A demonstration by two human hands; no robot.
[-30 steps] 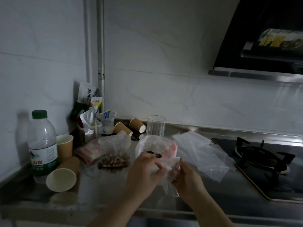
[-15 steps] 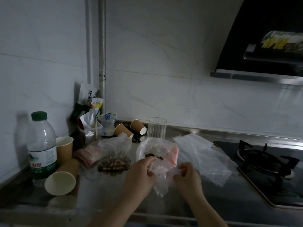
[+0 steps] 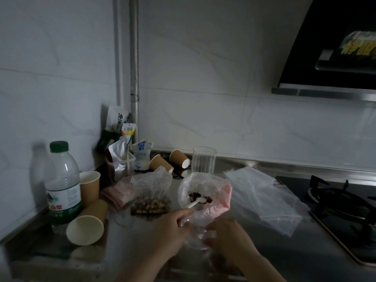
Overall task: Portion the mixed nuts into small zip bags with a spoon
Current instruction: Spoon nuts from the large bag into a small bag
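Both hands, left [image 3: 169, 226] and right [image 3: 225, 234], pinch a small bag [image 3: 198, 231] at the tabletop's front edge; spread its mouth wide before spooning nuts [image 3: 200, 197] with the spoon [image 3: 196, 202].

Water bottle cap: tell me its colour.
Dark green. The water bottle cap shows in the head view, at the left of the counter.

Right fingers [image 3: 211, 241] blurred behind plastic
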